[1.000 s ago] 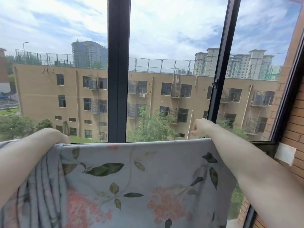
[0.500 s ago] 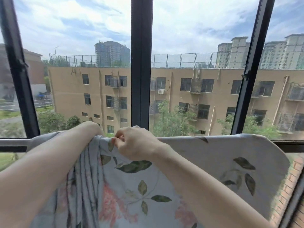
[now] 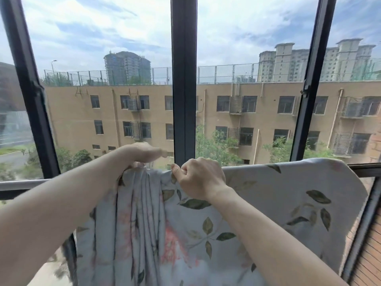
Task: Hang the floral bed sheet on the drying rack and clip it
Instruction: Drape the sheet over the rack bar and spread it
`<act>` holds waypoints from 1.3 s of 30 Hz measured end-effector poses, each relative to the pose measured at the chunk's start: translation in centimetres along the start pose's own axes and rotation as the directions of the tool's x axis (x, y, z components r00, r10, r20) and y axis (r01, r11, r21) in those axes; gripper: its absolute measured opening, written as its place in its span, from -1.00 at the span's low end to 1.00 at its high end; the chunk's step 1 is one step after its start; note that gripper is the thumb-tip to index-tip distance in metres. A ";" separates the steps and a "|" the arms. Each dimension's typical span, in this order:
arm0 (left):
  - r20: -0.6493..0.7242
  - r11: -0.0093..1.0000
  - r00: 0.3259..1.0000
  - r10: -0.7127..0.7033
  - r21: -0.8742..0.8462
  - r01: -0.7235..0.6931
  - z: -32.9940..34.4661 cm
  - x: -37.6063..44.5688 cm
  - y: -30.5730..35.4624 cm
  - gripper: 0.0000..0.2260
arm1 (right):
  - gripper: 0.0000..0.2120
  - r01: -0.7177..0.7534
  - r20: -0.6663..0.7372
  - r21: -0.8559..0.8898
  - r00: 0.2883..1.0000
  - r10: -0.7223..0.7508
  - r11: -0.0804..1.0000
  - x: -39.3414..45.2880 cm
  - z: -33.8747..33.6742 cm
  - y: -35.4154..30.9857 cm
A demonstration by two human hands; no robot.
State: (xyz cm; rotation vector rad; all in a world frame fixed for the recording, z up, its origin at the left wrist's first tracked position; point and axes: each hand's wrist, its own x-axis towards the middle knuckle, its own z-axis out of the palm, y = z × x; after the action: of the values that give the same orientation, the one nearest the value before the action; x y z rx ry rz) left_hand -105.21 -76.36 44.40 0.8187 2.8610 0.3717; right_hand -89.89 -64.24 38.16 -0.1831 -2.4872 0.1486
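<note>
A dark window frame (image 3: 184,79) divides the view with one upright bar in the middle and slanted bars to either side. Beyond the glass stands a long tan building (image 3: 206,112) with rows of dark windows, grilles and pipes down its wall. A wire fence (image 3: 226,74) runs along its roof. Green trees (image 3: 214,141) grow at its foot. Tall apartment towers (image 3: 309,60) rise behind, under a blue sky with white clouds (image 3: 123,21). A brick wall (image 3: 371,254) shows at the lower right.

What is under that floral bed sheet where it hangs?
A grey horizontal rail runs bare left of the pale floral bed sheet. Under the cloth, where both hands grip, it is covered; no clips show.
</note>
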 end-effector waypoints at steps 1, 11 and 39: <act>-0.154 0.998 0.986 0.067 -0.001 -0.068 -0.3 -1.1 -0.6 -0.43 | -0.36 -0.008 -0.001 -0.010 1.000 0.008 1.000 0.0 -0.1 -0.1; -0.385 0.818 0.757 0.527 0.472 -0.330 6.4 -10.1 -5.6 -0.46 | -0.33 -0.093 0.032 -0.078 0.995 0.096 0.993 -0.2 -0.3 -2.2; -0.337 0.443 0.291 0.895 0.612 -0.655 -1.4 -7.9 -8.1 -0.79 | -0.36 -0.355 0.546 0.099 0.800 0.247 0.930 2.2 -4.0 -1.1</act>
State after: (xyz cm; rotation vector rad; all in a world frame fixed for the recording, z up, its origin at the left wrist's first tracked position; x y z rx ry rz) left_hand -102.92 -87.49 44.07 2.7540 2.7512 0.2066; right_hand -89.26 -64.72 42.81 -0.5208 -2.9468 0.6610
